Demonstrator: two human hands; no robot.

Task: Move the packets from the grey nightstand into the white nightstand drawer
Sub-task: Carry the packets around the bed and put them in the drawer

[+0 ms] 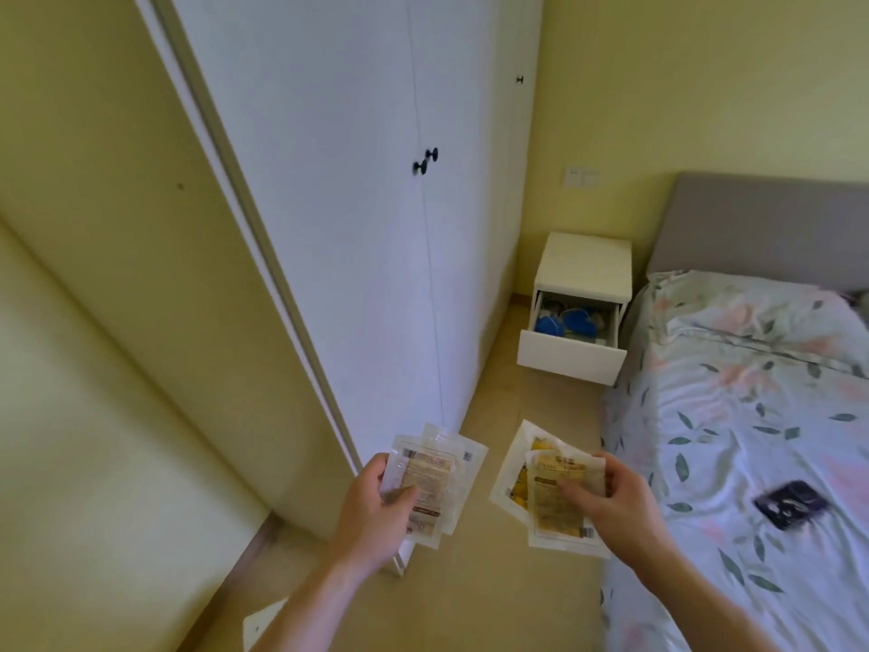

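Head view: left hand (376,503) gripping a fan of packets (430,477), right hand (611,503) pinching yellow packets (548,491). Ahead, white nightstand (583,265), drawer (571,357) pulled open, holding blue items (564,320), possibly masks.

Left arm: bare forearm rising from the bottom edge of the view, angled up and to the right.
Left hand (376,505): held out in front at mid-height, back towards the camera, thumb laid across the front of a fan of packets (430,482), fingers curled behind them, gripping.
Right arm: bare forearm coming in from the lower right corner, angled up and to the left.
Right hand (611,503): level with the left, apart from it, thumb pressed on the face of a second stack (548,491), fingers wrapped round its right edge.
Wrists: both roughly straight, neither touching the other.
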